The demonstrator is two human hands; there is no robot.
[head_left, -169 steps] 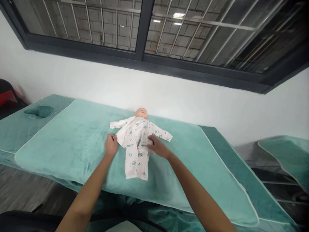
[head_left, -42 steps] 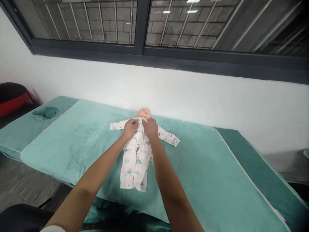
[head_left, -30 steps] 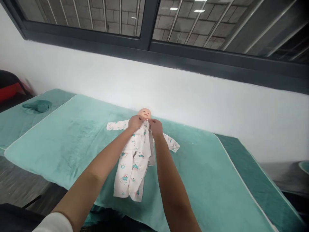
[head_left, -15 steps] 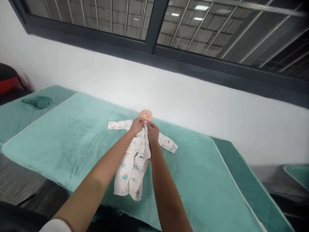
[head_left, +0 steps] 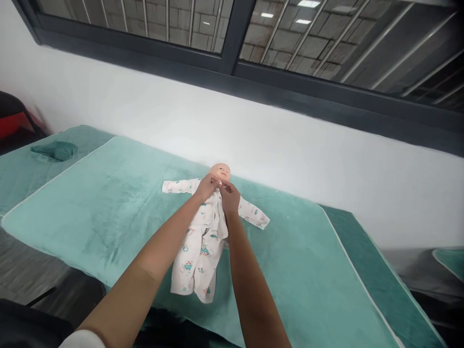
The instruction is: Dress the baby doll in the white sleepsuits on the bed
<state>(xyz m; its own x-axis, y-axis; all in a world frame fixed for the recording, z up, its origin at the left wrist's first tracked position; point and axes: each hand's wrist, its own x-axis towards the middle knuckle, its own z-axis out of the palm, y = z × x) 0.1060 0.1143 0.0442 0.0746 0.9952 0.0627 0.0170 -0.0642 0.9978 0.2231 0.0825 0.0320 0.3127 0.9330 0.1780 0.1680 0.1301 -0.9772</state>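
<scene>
A baby doll (head_left: 220, 170) lies on its back on the green padded bed, head toward the wall. It wears a white printed jacket (head_left: 207, 212) and matching white trousers (head_left: 195, 263); both sleeves are spread out sideways. At the doll's neck, my left hand (head_left: 208, 187) pinches one side of the jacket's collar edge. My right hand (head_left: 230, 194) pinches the other front edge just beside it, the fingertips of both hands almost touching. The jacket's front hangs in loose folds below my hands. Whatever fastener lies between the fingertips is too small to make out.
The green bed cover (head_left: 90, 203) spreads to both sides of the doll. A dark green cushion hole (head_left: 54, 151) is at the bed's left end. Behind stand a white wall (head_left: 290, 154) and a dark-framed window (head_left: 228, 63) with bars. A red and black chair (head_left: 16, 121) is at far left.
Both hands stay at the doll's collar with almost the same pinch. The whole view has shifted slightly.
</scene>
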